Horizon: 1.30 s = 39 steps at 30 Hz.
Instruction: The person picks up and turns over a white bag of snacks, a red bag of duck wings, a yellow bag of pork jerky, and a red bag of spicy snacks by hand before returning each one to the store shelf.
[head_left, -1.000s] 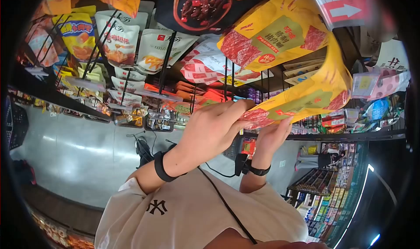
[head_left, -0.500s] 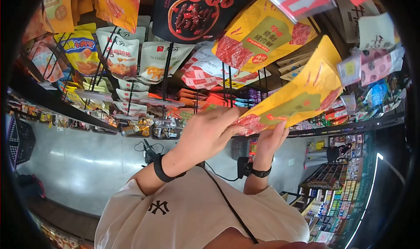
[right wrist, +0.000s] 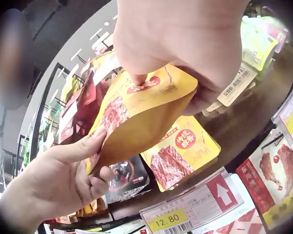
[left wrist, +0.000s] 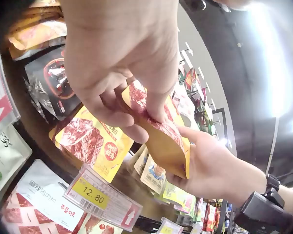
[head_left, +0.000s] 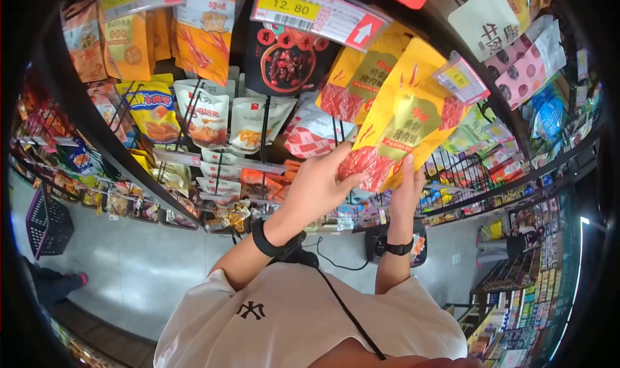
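A yellow pork jerky pouch point(head_left: 420, 119) is held up tilted in front of the shelf, its printed front toward the head camera. My left hand point(head_left: 316, 187) pinches its lower left corner, thumb on the front and fingers behind. At the lower edge, my right hand point(head_left: 405, 190) grips the pouch with its thumb lying up the front. Most right-hand fingers are hidden behind the pouch in the head view. The right wrist view shows the pouch's plain yellow bottom fold point(right wrist: 141, 129) between both hands. A matching yellow pouch point(right wrist: 171, 158) stands on the shelf behind it.
A black beef pouch point(head_left: 290, 67) and white snack pouches point(head_left: 258, 119) stand left of the held pouch. Price tags point(head_left: 310, 11) jut from the shelf edge above. Black wire dividers point(head_left: 265, 132) separate the rows. A dark shopping basket point(head_left: 50, 222) is at the far left.
The pouch has turned from a slanted, bent pose to a more upright one with its front facing the head camera. Both hands keep hold of it. The head view has shifted, showing more price tags.
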### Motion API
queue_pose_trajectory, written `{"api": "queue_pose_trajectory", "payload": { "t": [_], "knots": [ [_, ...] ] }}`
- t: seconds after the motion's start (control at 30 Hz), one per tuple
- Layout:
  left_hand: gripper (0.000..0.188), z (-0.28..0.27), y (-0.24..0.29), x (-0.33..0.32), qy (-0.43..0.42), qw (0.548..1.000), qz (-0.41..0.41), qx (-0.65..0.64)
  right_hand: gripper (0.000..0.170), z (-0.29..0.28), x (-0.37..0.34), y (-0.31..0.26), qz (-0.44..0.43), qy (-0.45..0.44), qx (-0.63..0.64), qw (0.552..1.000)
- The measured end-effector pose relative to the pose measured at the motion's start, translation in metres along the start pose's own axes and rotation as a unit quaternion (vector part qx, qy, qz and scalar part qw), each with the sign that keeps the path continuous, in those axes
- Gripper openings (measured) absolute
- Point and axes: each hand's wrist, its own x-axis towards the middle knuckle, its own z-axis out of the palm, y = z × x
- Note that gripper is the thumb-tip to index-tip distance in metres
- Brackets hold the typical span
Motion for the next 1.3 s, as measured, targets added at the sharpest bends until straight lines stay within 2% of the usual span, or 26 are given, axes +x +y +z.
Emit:
{"api": "queue_pose_trajectory", "payload": {
  "t": [0.27, 0.37, 0.47, 0.57, 0.67, 0.83, 0.93, 1.0, 1.1, 1.2, 1.3],
  "knots": [
    [0.042, -0.001, -0.002, -0.006, 0.009, 1.000, 0.024, -0.005, 0.032, -0.005, 0.001, 0.006, 0.002, -0.037, -0.030, 0.999],
    [0.040, 0.000, -0.003, -0.007, 0.022, 0.999, 0.036, 0.015, 0.032, 0.001, 0.001, -0.008, -0.020, -0.048, -0.015, 0.999],
    [0.039, -0.007, 0.004, -0.008, 0.008, 0.998, -0.007, 0.056, 0.037, 0.014, 0.015, -0.029, -0.113, -0.032, -0.009, 0.993],
    [0.039, -0.003, 0.000, -0.006, 0.028, 0.997, 0.044, 0.062, 0.047, 0.022, 0.033, -0.050, -0.172, 0.022, 0.028, 0.985],
    [0.039, -0.002, 0.003, -0.004, 0.007, 0.997, 0.000, 0.071, 0.049, 0.029, 0.055, -0.071, -0.232, 0.033, 0.007, 0.972],
    [0.043, 0.000, 0.003, 0.003, -0.004, 0.997, -0.025, 0.071, 0.047, 0.037, 0.091, -0.089, -0.222, 0.024, 0.027, 0.974],
    [0.046, 0.003, -0.002, 0.007, 0.020, 0.997, 0.025, 0.069, 0.045, 0.036, 0.103, -0.090, -0.203, 0.032, 0.017, 0.978],
    [0.045, 0.001, 0.000, 0.009, 0.020, 0.996, 0.027, 0.080, 0.042, 0.035, 0.109, -0.087, -0.207, 0.036, 0.016, 0.978],
    [0.044, -0.001, 0.005, 0.010, -0.003, 0.995, -0.020, 0.099, 0.032, 0.040, 0.114, -0.093, -0.225, 0.030, 0.027, 0.974],
    [0.045, 0.001, 0.002, 0.012, 0.001, 0.995, -0.009, 0.098, 0.031, 0.039, 0.122, -0.093, -0.190, -0.003, 0.099, 0.977],
    [0.046, 0.001, 0.001, 0.012, -0.003, 0.995, -0.008, 0.102, 0.027, 0.039, 0.118, -0.097, -0.189, -0.003, 0.095, 0.977]
  ]
}}
